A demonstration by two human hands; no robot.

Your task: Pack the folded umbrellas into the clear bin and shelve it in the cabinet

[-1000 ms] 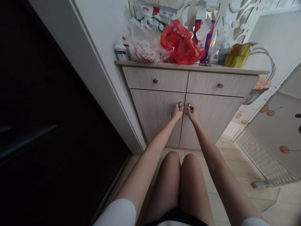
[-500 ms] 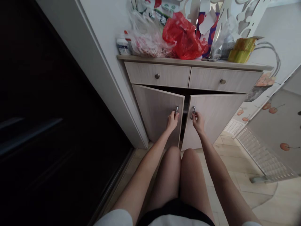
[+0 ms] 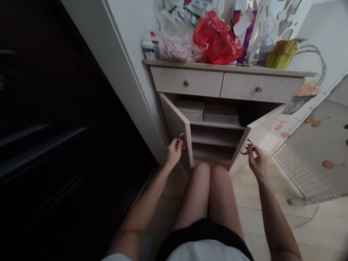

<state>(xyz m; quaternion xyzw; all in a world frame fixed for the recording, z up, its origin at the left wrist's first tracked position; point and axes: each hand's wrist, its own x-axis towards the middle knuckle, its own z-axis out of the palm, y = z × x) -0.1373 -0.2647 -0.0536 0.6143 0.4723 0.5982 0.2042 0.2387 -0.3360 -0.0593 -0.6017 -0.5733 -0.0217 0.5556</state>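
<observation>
A light wooden cabinet (image 3: 223, 85) stands against the wall with both lower doors swung wide. My left hand (image 3: 173, 153) is closed on the metal handle (image 3: 181, 137) of the left door (image 3: 175, 125). My right hand (image 3: 256, 161) pinches the metal handle (image 3: 248, 143) of the right door (image 3: 258, 130). Inside, a white box (image 3: 190, 110) and a grey box (image 3: 220, 114) sit on the top shelf (image 3: 217, 125); lower shelves show beneath. My knees (image 3: 210, 172) are just in front of the opening.
Two shut drawers with round knobs (image 3: 186, 83) are above the doors. On top lie a red plastic bag (image 3: 216, 40), clear bags, a small white bottle (image 3: 149, 49) and yellow-green packs (image 3: 280, 54). A dark doorway is at left; a glass panel with cherries (image 3: 320, 145) stands at right.
Both cabinet doors went from shut to fully open as my hands pulled the handles outward, left hand moving left and right hand moving right. The shelves and boxes inside came into view.
</observation>
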